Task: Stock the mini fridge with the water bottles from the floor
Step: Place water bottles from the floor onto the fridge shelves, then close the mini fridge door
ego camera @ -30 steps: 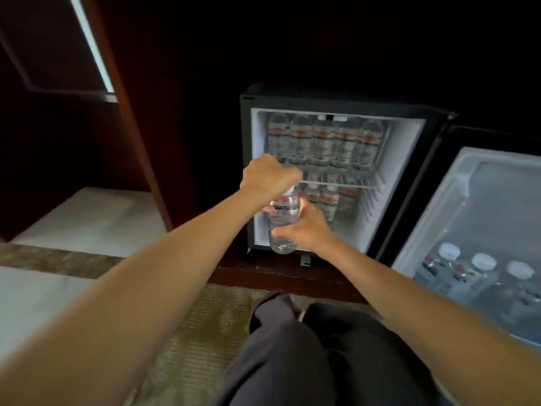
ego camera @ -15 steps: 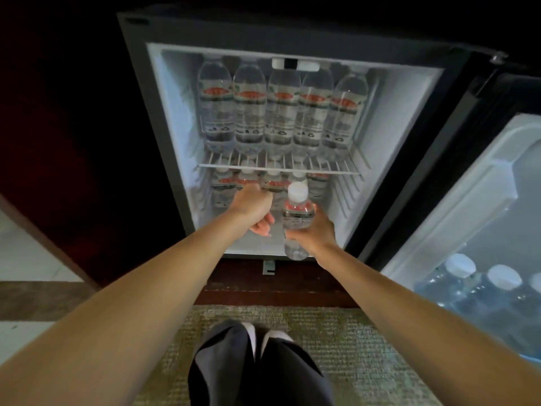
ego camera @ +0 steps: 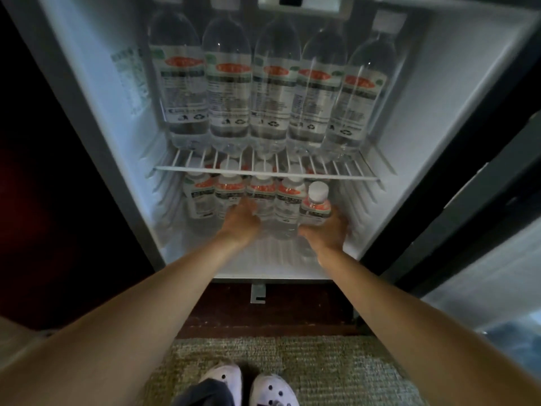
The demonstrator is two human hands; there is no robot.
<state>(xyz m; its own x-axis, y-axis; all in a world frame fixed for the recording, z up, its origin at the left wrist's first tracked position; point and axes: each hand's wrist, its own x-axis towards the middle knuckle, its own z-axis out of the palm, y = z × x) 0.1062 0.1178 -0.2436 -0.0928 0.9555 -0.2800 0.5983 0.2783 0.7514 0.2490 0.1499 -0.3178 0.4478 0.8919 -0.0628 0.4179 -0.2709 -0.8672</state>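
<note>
Clear, white-capped bottle [ego camera: 315,207] sits gripped in my right hand [ego camera: 329,231], free room at three o'clock; left hand [ego camera: 240,222] flat against neighbouring bottles [ego camera: 288,200], shelf [ego camera: 205,170] close overhead.

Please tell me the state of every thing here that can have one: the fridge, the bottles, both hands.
mini fridge: open, with the door swung out to the right.
upper bottles: five, upright on the wire shelf.
lower bottles: upright, capped, in a row under the shelf.
held bottle: upright, capped, at the right end of that row.
right hand: grips the held bottle.
left hand: fingers touch the lower bottles, holding nothing.
</note>
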